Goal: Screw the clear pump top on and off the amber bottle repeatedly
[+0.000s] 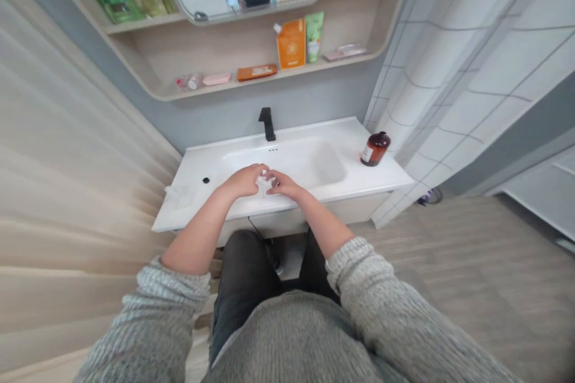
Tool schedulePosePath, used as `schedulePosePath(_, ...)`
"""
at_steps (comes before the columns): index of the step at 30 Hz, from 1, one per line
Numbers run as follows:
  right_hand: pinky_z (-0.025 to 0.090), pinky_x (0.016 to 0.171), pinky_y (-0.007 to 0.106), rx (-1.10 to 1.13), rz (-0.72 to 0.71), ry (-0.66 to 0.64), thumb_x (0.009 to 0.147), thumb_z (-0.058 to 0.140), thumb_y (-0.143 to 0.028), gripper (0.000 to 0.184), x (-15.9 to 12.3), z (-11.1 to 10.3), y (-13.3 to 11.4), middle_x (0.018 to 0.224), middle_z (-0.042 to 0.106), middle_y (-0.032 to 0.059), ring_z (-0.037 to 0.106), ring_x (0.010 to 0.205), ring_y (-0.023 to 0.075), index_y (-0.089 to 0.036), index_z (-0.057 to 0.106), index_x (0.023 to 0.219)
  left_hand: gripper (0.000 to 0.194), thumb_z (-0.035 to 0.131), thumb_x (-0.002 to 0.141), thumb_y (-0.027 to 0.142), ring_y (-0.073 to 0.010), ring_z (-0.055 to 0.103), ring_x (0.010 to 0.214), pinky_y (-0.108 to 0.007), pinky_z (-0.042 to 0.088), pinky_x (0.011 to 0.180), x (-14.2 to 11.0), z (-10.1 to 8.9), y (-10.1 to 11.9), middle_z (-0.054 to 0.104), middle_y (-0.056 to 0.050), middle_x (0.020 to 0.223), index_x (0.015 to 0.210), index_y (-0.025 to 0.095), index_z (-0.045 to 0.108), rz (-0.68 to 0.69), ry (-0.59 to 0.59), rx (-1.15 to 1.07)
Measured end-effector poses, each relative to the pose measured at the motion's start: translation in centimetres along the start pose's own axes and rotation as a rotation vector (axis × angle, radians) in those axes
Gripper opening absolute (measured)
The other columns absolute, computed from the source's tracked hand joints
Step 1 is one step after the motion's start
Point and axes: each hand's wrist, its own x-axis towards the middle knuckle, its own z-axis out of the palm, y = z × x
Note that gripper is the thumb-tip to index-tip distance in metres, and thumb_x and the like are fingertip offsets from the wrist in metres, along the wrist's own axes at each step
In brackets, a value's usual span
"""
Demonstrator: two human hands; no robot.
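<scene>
Near the front edge of the worktop (387, 177), a small whitish item (261, 184) is held between left hand (245, 181) and right hand (283, 184); each grip half curled, fingers closed on it.

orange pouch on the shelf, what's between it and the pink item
A flat orange packet lies between the orange pouch and pink item in the head view.
</scene>
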Motion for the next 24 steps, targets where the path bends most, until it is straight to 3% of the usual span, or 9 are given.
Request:
schedulePosePath(2,0.053,0.091,0.034,0.013,-0.003,0.022,0.059,0.095,-0.033,0.062,-0.01,0.0,-0.11,0.118,0.072,0.002,0.062,0.093,0.0194,-0.024,0.073,0.117,0.059,0.074,0.089,0.028,-0.0319,0.077,0.12,-0.04,0.059,0.105,-0.12,0.0,0.15,0.08,-0.012,0.136,0.148,0.024,0.067,-0.102,0.054,0.006)
schedulePosePath(5,0.053,0.093,0.035,0.02,-0.009,0.034,0.058,0.094,-0.033,0.062,-0.04,0.01,-0.24,0.116,0.073,0.0013,0.063,0.095,0.0204,-0.025,0.073,0.116,0.042,0.066,0.1,0.038,-0.0348,0.078,0.113,-0.043,0.06,0.1,-0.28,0.02,0.26,0.083,-0.015,0.119,0.137,0.02,0.073,-0.233,0.046,0.061)
schedulePosePath(7,0.054,0.093,0.035,0.007,-0.002,0.033,0.058,0.095,-0.033,0.06,-0.07,0.03,-0.29,0.116,0.073,0.0006,0.062,0.093,0.02,-0.026,0.073,0.114,0.036,0.068,0.096,0.028,-0.0341,0.078,0.118,-0.042,0.059,0.104,-0.37,0.04,0.21,0.083,-0.014,0.124,0.131,0.023,0.076,-0.148,0.02,0.069)
schedulePosePath(9,0.054,0.091,0.035,-0.008,0.003,0.031,0.058,0.095,-0.032,0.06,-0.1,0.04,-0.33,0.117,0.074,0.0009,0.062,0.092,0.0196,-0.026,0.074,0.114,0.052,0.072,0.087,0.02,-0.0325,0.076,0.126,-0.041,0.057,0.107,-0.41,0.02,0.17,0.08,-0.012,0.138,0.139,0.026,0.074,-0.063,0.033,0.058)
schedulePosePath(11,0.054,0.09,0.035,-0.009,-0.002,0.03,0.058,0.095,-0.032,0.06,-0.13,0.06,-0.36,0.119,0.075,0.0016,0.063,0.092,0.0195,-0.026,0.074,0.115,0.059,0.074,0.087,0.023,-0.033,0.076,0.125,-0.041,0.058,0.105,-0.35,-0.04,0.25,0.08,-0.011,0.139,0.146,0.027,0.071,-0.102,0.046,0.068)
schedulePosePath(15,0.054,0.091,0.035,0.008,-0.009,0.024,0.059,0.095,-0.033,0.064,-0.21,0.06,-0.49,0.119,0.075,0.0008,0.062,0.091,0.0189,-0.027,0.074,0.119,0.036,0.067,0.102,0.048,-0.0356,0.078,0.111,-0.042,0.059,0.095,0.02,-0.04,0.55,0.085,-0.013,0.114,0.125,0.024,0.08,-0.229,0.003,0.118)
schedulePosePath(18,0.053,0.092,0.035,0.018,-0.006,0.034,0.059,0.095,-0.035,0.062,-0.22,0.01,-0.6,0.116,0.074,0.0004,0.061,0.091,0.0193,-0.026,0.073,0.116,0.027,0.064,0.1,0.033,-0.0345,0.077,0.117,-0.044,0.059,0.104,0.12,0.18,0.36,0.083,-0.013,0.119,0.119,0.024,0.082,-0.127,0.013,0.097)
schedulePosePath(21,0.053,0.092,0.035,0.024,0.001,0.04,0.058,0.094,-0.034,0.06,-0.21,-0.06,-0.72,0.115,0.073,0.0008,0.061,0.093,0.0201,-0.025,0.073,0.113,0.057,0.066,0.082,0.011,-0.0327,0.071,0.135,-0.045,0.055,0.119,-0.09,0.29,-0.09,0.077,-0.01,0.141,0.134,0.027,0.079,0.02,0.044,0.046)
schedulePosePath(24,0.052,0.092,0.035,0.038,0.0,0.028,0.058,0.094,-0.033,0.061,-0.24,-0.12,-0.8,0.115,0.072,0.0012,0.062,0.095,0.0205,-0.025,0.072,0.114,0.077,0.07,0.075,0.011,-0.0331,0.068,0.141,-0.044,0.054,0.122,-0.32,0.13,-0.27,0.072,-0.011,0.153,0.151,0.026,0.07,0.008,0.059,0.031)
